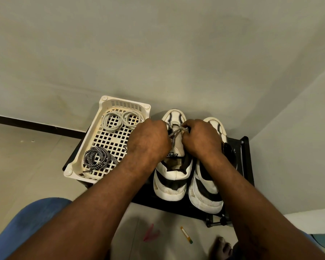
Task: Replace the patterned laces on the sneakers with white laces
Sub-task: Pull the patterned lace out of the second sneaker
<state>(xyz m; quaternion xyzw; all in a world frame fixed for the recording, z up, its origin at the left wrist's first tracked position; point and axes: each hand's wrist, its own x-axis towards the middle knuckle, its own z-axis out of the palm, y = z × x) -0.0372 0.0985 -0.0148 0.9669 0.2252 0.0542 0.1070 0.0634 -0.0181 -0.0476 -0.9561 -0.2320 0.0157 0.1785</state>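
Two white and black sneakers stand side by side on a black rack (246, 152), toes toward the wall. Over the left sneaker (172, 177), my left hand (148, 139) and my right hand (201, 137) each pinch a strand of its black-and-white patterned lace (172, 136) near the toe end. The right sneaker (207, 192) is partly hidden under my right forearm. A cream perforated basket (109, 104) to the left holds two coiled white laces (120, 120) at its far end and a removed patterned lace (98, 158) at its near end.
A wall rises just behind the rack, with a corner to the right. On the tiled floor in front lie a pink clip (150, 233) and a small yellow stick (186, 234). My blue-clad knee (32, 228) sits bottom left, a bare foot (221, 248) bottom centre.
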